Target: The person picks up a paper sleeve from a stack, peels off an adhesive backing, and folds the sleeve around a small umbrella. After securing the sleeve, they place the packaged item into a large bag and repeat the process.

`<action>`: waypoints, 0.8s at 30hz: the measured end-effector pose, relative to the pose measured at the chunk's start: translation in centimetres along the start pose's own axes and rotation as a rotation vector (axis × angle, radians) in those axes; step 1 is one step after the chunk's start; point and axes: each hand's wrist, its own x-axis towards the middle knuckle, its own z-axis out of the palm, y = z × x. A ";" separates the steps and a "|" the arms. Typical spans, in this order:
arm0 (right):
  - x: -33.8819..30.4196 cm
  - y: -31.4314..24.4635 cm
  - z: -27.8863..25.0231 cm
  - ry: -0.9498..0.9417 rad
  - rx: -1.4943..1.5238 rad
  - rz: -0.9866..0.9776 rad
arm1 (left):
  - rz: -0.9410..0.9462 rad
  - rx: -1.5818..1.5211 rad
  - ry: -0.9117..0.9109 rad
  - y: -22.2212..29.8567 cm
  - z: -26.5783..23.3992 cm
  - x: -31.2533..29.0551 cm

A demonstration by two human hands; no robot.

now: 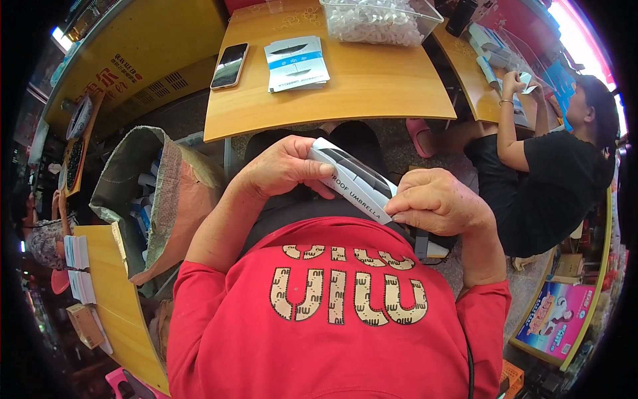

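Above my lap I hold a white printed card [351,181], curved lengthwise, with dark umbrella artwork on it. My left hand [286,166] pinches its upper left end between thumb and fingers. At the lower right end, my right hand [435,201] grips it with thumb and forefinger. The card slants down to the right between the two hands. Beyond it, a stack of similar cards [302,74] with a blue band lies on the wooden table [385,90].
A phone [230,65] lies left of the stack; a clear bin [428,25] of translucent plastic pieces stands behind. An open woven sack [169,193] with white-and-blue items is at my left. Another person [545,149] works at a right-hand table. Rubber bands [302,18] lie at the back.
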 end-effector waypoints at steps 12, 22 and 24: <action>0.3 -0.8 0.8 0.022 -0.103 0.000 | -0.014 0.010 -0.011 -0.3 0.1 0.1; 2.2 -0.3 1.7 0.128 -0.254 -0.076 | -0.096 0.059 -0.109 -0.2 1.1 0.0; 3.5 0.4 1.5 0.170 -0.281 -0.065 | -0.125 0.035 -0.152 -0.8 1.8 0.2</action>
